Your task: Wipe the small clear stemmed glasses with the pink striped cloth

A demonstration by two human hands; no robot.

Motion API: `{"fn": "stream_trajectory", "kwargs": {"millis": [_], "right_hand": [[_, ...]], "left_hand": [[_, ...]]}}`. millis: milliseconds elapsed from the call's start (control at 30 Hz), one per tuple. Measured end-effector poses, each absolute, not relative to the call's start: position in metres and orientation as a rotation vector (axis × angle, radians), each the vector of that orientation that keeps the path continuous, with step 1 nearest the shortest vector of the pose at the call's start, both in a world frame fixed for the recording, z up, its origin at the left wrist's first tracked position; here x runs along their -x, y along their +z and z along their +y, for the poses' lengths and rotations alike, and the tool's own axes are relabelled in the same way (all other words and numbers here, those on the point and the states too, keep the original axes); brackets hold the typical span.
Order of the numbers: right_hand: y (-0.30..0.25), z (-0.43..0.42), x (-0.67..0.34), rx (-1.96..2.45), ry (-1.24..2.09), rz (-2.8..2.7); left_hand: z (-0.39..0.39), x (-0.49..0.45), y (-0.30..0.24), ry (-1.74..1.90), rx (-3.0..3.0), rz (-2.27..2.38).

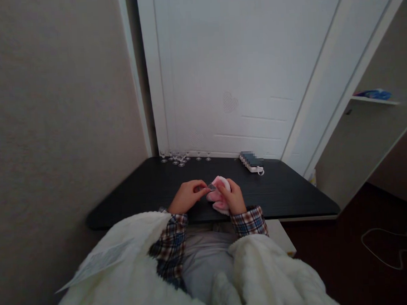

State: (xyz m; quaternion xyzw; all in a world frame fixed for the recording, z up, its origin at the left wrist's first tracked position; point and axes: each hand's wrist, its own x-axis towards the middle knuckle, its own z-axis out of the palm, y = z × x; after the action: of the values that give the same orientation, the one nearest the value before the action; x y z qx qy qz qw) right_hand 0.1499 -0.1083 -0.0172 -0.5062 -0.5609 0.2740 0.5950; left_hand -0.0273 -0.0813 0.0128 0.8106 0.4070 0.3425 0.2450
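Note:
My left hand (189,195) pinches a small clear glass (211,187) between thumb and fingertips above the dark table. Its shape is partly hidden by my fingers and the cloth. A pink and white cloth (220,205) is bunched in my right hand (235,197), with my thumb pressed on it. The cloth touches the right side of the glass, and its lower folds hang toward the table's front edge. Several small stemmed glasses (181,163) stand at the back left of the table, apart from both hands.
The black table (280,194) backs onto a white panel (199,71). A phone-like device with a blurred top and white case (252,162) lies at the back right. A white cable (378,230) is on the floor at the right. White fleece (127,265) covers my lap area.

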Motion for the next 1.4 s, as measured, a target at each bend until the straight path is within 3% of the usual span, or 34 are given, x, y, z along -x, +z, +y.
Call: {"fn": "stream_trajectory", "kwargs": {"millis": [1400], "right_hand": [[-0.0144,-0.1113,-0.1493,1.2,0.628,-1.286]], "left_hand": [[-0.0809,0.0277,0.015,0.904,-2.207,1.103]]}}
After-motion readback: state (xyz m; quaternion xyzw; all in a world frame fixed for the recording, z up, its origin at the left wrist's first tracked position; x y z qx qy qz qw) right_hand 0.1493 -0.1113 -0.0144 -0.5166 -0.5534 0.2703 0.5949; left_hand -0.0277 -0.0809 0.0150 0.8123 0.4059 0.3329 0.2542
